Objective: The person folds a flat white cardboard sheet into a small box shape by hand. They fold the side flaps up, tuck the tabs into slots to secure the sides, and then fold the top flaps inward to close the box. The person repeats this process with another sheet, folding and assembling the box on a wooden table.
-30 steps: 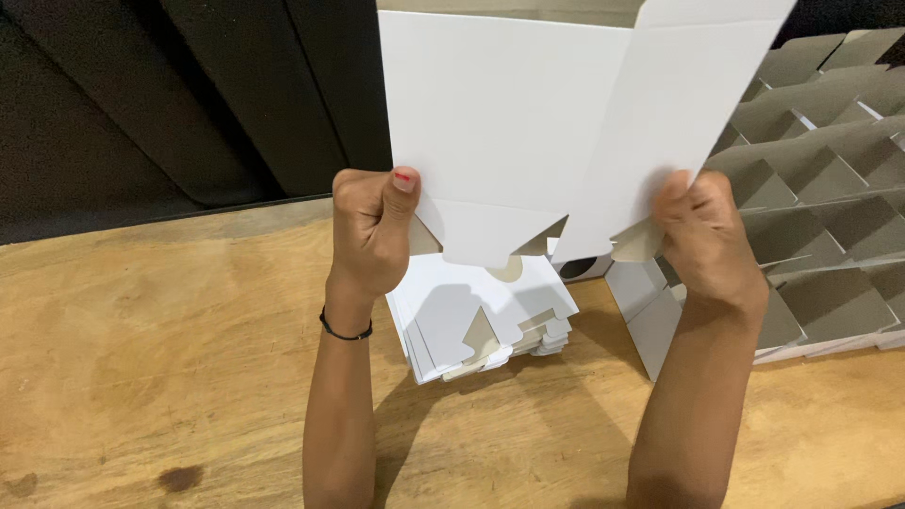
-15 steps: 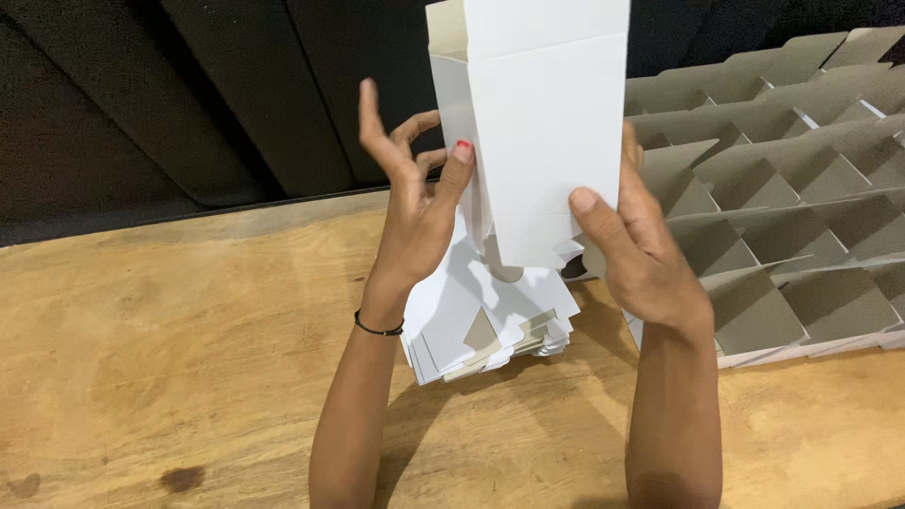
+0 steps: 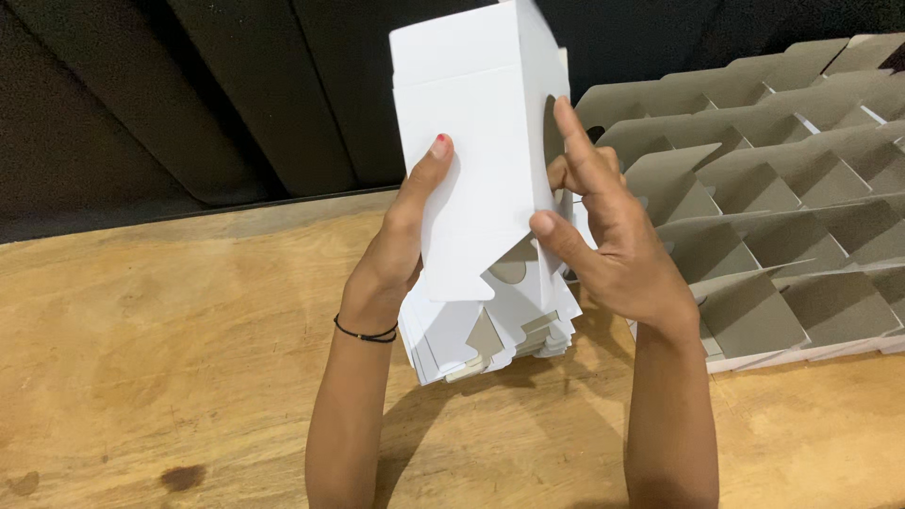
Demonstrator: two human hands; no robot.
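Open counter is left free to the left of the arms. On the right, passage is blocked by the grid of cardboard dividers. Directly beneath the raised white carton, room is taken by the stack of flat cartons.

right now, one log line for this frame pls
left hand: grips white carton upright | right hand: on carton's right side | below: flat carton stack on wooden table | right: grey divider grid
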